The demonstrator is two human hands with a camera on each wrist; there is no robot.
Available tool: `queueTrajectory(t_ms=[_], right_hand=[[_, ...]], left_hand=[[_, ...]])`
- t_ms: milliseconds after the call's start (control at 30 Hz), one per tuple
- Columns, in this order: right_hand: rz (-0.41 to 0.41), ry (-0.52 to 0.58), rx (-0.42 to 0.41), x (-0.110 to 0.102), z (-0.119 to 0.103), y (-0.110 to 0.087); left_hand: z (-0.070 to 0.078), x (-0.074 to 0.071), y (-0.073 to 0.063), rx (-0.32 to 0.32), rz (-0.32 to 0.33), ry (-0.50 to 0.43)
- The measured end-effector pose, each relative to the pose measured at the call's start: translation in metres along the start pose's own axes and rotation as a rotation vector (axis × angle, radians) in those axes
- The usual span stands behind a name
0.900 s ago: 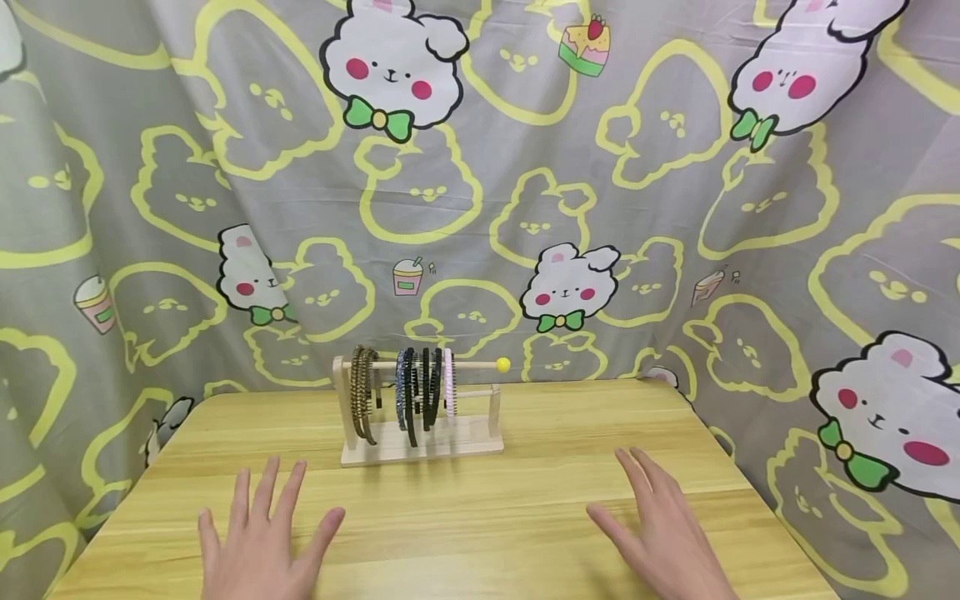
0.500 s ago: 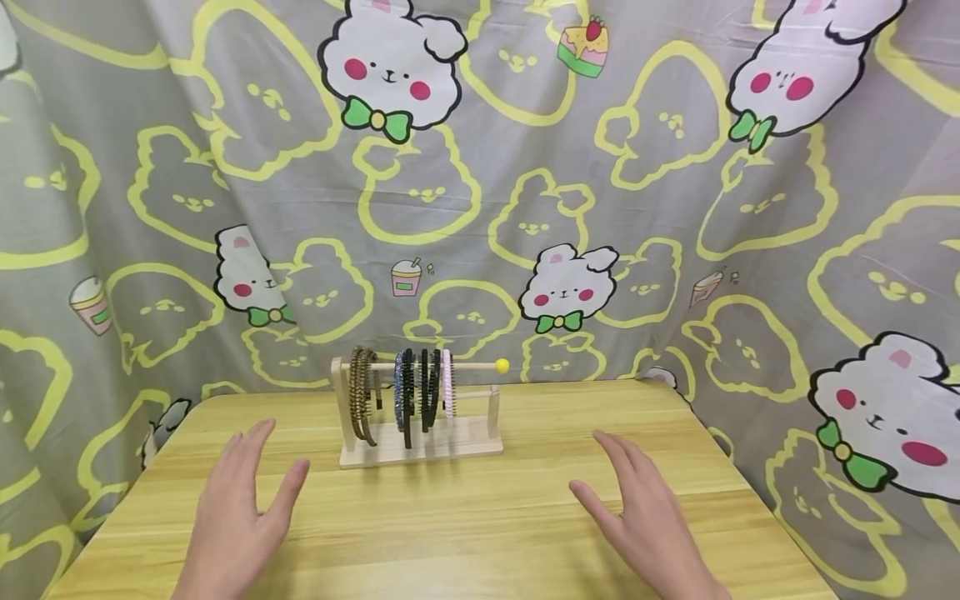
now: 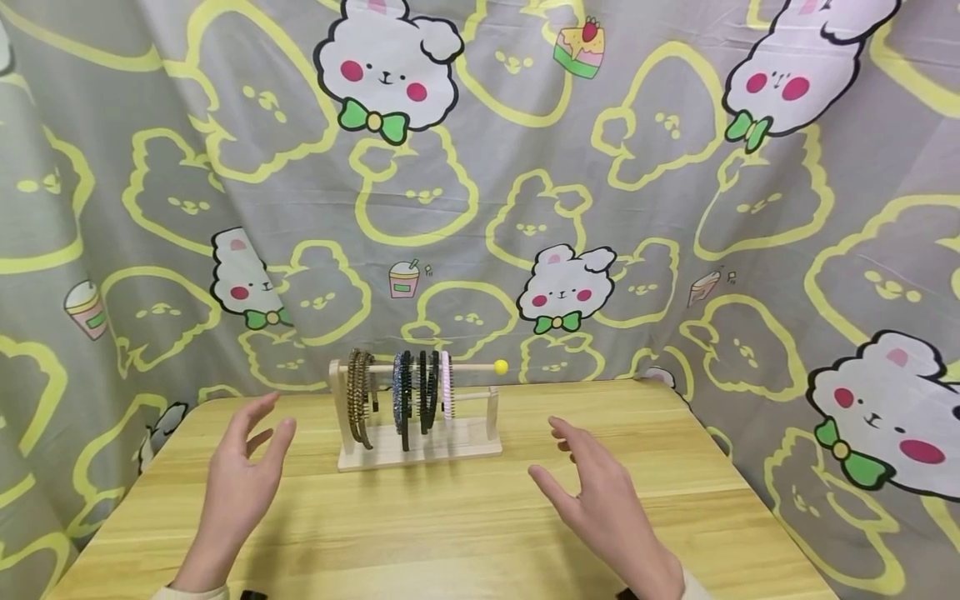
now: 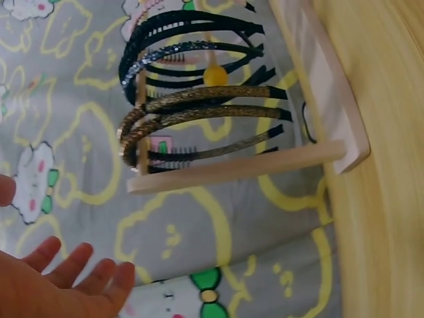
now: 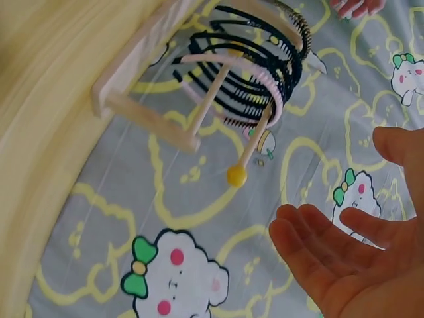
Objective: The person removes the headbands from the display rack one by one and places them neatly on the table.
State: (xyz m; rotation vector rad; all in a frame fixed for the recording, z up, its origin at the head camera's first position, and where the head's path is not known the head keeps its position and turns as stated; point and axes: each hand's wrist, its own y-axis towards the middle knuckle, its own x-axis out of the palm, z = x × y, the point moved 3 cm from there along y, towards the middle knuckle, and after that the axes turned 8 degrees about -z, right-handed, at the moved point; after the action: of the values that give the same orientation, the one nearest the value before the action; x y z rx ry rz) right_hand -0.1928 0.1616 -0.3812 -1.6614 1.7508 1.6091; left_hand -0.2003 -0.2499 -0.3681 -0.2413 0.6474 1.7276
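Observation:
A pale wooden rack point(image 3: 465, 442) stands toward the back of the table, with a yellow ball point(image 3: 501, 367) on the right end of its upper rod. Several headbands hang from that rod: brown beaded headbands point(image 3: 357, 400) at the left, a blue glittery headband point(image 3: 398, 392), black headbands point(image 3: 424, 392) in the middle and a pink headband point(image 3: 447, 385) at the right. My left hand point(image 3: 242, 471) hovers left of the rack, fingers loosely bent, holding nothing. To the right and nearer, my right hand point(image 3: 596, 492) is held over the table with nothing in it. Neither touches the rack.
The wood-grain table point(image 3: 450, 533) has rounded far corners. A grey curtain point(image 3: 480, 208) printed with cartoon rabbits hangs behind it and along both sides. Small dark objects point(image 3: 253, 595) show at the bottom edge beside the wrists.
Both hands have moved closer to the rack. My left hand has turned from fingers spread to thumb-side up; my right hand has shifted left. The rack stays put.

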Motion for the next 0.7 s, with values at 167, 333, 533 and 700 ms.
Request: queueTrajectory(t_ms=[167,333,533,700], right_hand=[[0.021,0.033,-0.044,0.012,-0.011,0.011],[0.048,0.059,-0.074,0.024,-0.021,0.022],[0.034,0.123,-0.057,0.042,-0.03,0.039],[0.047,0.188,-0.051,0.057,-0.033,0.051]], left_hand=[[-0.007,0.006,0.009,0.028,0.058,-0.079],[-0.016,0.013,0.021,0.02,0.106,-0.128],[-0.026,0.021,0.037,-0.042,0.122,-0.156],[-0.033,0.031,0.048,-0.042,0.123,-0.19]])
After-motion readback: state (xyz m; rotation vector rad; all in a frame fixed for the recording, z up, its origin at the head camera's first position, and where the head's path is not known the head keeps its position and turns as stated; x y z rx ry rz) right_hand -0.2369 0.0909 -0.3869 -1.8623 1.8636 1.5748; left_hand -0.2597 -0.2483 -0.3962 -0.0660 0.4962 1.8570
